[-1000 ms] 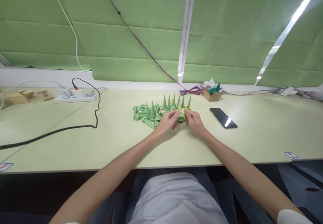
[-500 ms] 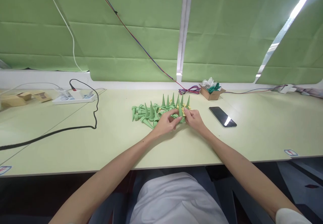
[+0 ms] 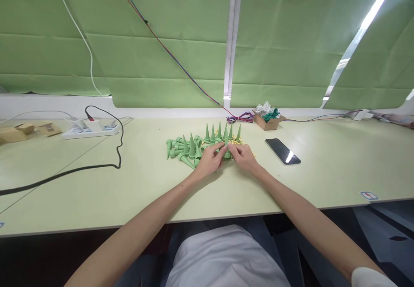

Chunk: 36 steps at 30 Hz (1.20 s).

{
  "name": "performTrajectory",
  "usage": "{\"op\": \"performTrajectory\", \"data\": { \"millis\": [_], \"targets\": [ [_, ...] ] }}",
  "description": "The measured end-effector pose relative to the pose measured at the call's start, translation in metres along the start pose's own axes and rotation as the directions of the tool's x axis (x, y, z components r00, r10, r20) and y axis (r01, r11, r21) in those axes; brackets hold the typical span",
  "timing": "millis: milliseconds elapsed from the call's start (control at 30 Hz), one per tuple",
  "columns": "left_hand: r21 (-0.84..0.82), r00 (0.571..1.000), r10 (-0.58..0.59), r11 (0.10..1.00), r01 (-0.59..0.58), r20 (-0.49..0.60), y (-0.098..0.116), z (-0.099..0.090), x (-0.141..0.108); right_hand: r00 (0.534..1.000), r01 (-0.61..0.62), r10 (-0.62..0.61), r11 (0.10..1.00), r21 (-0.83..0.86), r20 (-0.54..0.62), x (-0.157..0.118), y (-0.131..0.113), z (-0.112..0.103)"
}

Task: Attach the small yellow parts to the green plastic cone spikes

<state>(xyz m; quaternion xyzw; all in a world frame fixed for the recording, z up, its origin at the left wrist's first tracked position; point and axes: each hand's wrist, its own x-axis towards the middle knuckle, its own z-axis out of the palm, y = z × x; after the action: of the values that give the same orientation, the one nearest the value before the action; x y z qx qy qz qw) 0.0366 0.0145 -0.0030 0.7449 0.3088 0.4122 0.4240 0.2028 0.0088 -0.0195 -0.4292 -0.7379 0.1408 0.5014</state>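
A green cone-shaped plastic spike (image 3: 226, 137) stands point-up between my two hands. My left hand (image 3: 211, 159) is closed round its left side, near the lower part. My right hand (image 3: 244, 157) pinches at the same spike from the right; any small piece between its fingertips is hidden. Several more green spikes (image 3: 192, 147) lie or stand in a pile to the left of my hands. Behind my hands, a row of upright spikes (image 3: 219, 131) stands beside small yellow pieces (image 3: 236, 141) scattered on the table.
On the pale table (image 3: 145, 192), a black phone (image 3: 283, 151) lies at the right. Behind it are a small cardboard box (image 3: 269, 123) with plastic and green material, and a coiled cable (image 3: 243, 117). A power strip (image 3: 92, 131) with a black cord (image 3: 74, 170) occupies the left.
My right hand has moved from the yellow pieces onto the held spike, its fingertips now meeting the left hand's. The view has tilted and shifted slightly.
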Motion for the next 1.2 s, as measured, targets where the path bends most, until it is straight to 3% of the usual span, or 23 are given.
{"op": "performTrajectory", "data": {
  "millis": [767, 1200],
  "targets": [
    [-0.063, 0.984, -0.042, 0.997, 0.054, 0.173, -0.010, -0.007, 0.000, 0.987, 0.154, -0.136, 0.951, -0.267, 0.085, -0.005, 0.001, -0.001],
    [-0.127, 0.989, -0.025, 0.991, 0.043, 0.146, -0.011, -0.006, 0.000, 0.980, 0.196, -0.194, 0.893, -0.404, 0.047, -0.007, -0.005, 0.010]
  ]
}}
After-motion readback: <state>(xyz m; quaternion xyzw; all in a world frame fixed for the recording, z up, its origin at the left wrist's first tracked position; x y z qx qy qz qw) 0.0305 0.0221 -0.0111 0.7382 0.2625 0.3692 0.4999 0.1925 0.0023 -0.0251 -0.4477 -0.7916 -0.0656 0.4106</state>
